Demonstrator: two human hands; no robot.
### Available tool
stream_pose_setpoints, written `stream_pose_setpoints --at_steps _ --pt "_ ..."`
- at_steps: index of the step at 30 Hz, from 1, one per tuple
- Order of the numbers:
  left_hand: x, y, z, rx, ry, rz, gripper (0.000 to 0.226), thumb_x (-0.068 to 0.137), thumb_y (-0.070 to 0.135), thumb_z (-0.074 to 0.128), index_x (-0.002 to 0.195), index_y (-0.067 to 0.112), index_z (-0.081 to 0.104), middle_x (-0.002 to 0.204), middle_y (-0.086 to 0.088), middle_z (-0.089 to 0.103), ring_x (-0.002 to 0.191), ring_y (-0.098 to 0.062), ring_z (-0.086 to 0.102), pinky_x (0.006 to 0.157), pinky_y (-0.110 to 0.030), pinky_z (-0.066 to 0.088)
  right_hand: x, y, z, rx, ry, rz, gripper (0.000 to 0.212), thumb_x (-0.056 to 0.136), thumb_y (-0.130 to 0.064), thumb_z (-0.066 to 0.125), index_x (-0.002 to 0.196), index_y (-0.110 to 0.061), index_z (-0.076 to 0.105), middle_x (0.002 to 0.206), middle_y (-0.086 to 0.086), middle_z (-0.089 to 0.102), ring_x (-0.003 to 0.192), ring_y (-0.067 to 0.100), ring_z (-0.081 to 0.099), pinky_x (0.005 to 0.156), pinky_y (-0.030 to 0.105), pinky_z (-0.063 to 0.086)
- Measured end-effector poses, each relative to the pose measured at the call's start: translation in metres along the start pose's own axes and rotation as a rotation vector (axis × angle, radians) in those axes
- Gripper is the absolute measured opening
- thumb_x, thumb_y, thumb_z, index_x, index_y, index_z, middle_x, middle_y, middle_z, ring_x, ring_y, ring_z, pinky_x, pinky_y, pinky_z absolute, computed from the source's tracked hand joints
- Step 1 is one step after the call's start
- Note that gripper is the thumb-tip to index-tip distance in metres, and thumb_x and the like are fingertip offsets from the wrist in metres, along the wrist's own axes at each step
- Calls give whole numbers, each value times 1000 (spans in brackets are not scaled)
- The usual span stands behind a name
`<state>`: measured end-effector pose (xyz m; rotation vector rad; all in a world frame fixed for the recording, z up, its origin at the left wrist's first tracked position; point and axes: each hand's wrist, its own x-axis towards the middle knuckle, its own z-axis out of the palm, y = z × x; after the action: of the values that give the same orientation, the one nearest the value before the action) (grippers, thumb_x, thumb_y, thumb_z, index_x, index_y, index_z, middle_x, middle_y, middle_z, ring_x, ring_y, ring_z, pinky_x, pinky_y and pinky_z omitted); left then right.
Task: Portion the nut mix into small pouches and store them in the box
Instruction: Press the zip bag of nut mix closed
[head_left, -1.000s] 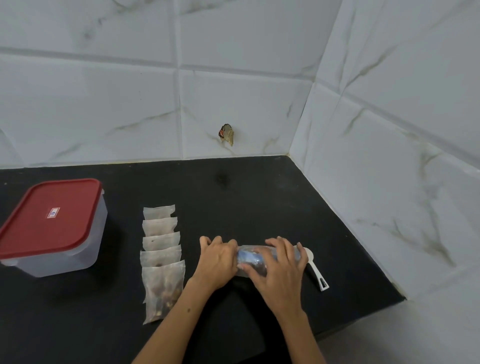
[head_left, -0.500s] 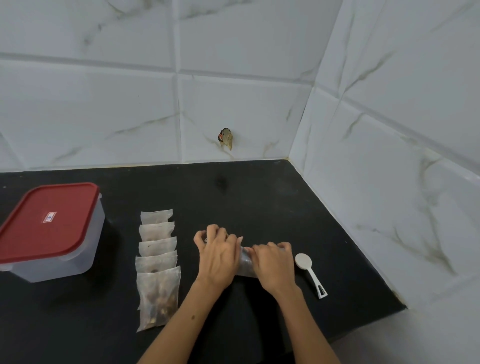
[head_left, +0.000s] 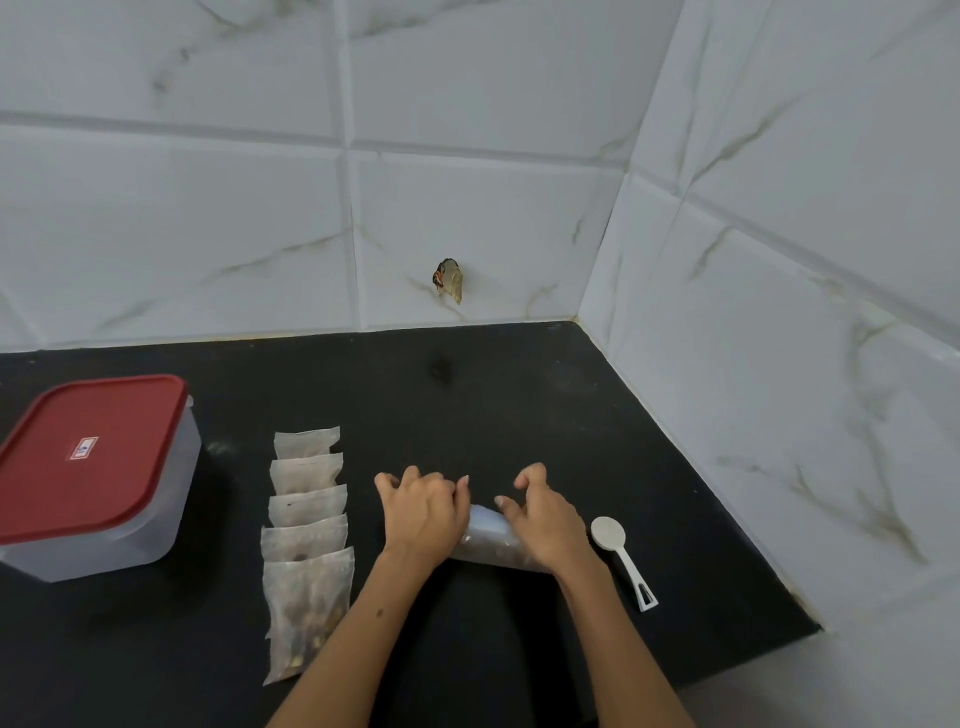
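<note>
A clear plastic bag of nut mix (head_left: 488, 540) lies rolled up on the black counter (head_left: 519, 405). My left hand (head_left: 422, 512) grips its left end with curled fingers. My right hand (head_left: 545, 519) grips the right end the same way. Several small translucent pouches (head_left: 306, 525) lie in an overlapping column to the left; the nearest one shows nuts inside. The storage box (head_left: 104, 525) with its red lid (head_left: 88, 457) on stands at the far left. A white measuring spoon (head_left: 621, 556) lies just right of my right hand.
Tiled walls close the counter at the back and right, meeting in a corner. A small brownish scrap (head_left: 448, 279) sticks to the back wall. The counter's front edge runs diagonally at the lower right.
Both hands have moved away from me along the counter with the bag under them, and the bag looks more tightly rolled. The spoon's bowl, covered before, now lies in plain sight.
</note>
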<state>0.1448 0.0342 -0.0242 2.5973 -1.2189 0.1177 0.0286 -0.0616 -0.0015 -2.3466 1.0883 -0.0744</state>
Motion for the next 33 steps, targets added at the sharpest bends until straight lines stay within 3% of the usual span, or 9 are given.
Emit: stream_pose_setpoints --at_steps 6,9,12,15,19,22,27,30,33 --pt "12 2 -1 -72 -183 -69 34 99 43 32 100 19 55 89 2 69 87 -18 64 88 -40 29 5 10 -3 134 36 2 32 84 -43 65 83 -19 44 90 -2 45 81 16 51 67 23 40" --pt "14 2 1 -40 -266 -77 34 99 42 33 102 16 56 94 0 69 90 -19 64 93 -42 29 -10 12 3 65 178 -99 38 85 -53 59 67 -23 42 72 -9 48 65 9 47 64 22 34" --pt "15 4 0 4 -291 -71 38 100 41 33 97 17 63 93 0 69 88 -18 63 93 -41 29 -33 18 7 -84 289 -189 44 74 -75 49 75 -31 48 73 -16 53 71 0 50 86 27 33" --pt "17 5 -1 -31 -336 -109 43 99 45 34 98 16 65 98 0 67 100 -19 58 94 -42 30 -48 23 5 -128 157 -141 60 55 -74 67 97 -35 51 95 -23 53 93 -4 48 94 21 28" --pt "13 4 -12 29 -311 -123 61 92 65 32 109 18 66 127 -4 46 119 -23 42 99 -46 33 -46 20 1 -97 141 -100 50 67 -54 75 108 -32 56 106 -18 58 99 2 51 78 19 31" --pt "7 -12 -28 -251 -217 82 57 83 64 55 124 24 56 130 4 40 118 -16 47 100 -39 41 -41 21 -5 -43 120 -78 42 74 -53 71 109 -30 62 104 -16 62 97 5 54 77 22 36" --pt "3 -29 -40 -154 -565 182 62 72 33 79 126 35 50 134 8 45 127 -15 41 107 -35 35 -37 24 -4 22 49 -48 30 84 -51 61 105 -30 66 97 -17 57 93 6 54 78 27 43" --pt "13 -39 -32 -335 -537 160 44 79 12 71 117 31 61 125 5 55 118 -14 51 95 -24 43 -36 28 5 59 93 -22 30 89 -47 57 105 -26 69 103 -15 50 95 6 50 80 26 42" --pt "23 -52 -28 -589 -539 118 33 80 16 73 108 25 58 110 1 61 96 -11 58 76 -17 44 -43 27 14 132 204 26 30 94 -42 51 94 -21 72 93 -10 52 90 9 51 82 27 44"
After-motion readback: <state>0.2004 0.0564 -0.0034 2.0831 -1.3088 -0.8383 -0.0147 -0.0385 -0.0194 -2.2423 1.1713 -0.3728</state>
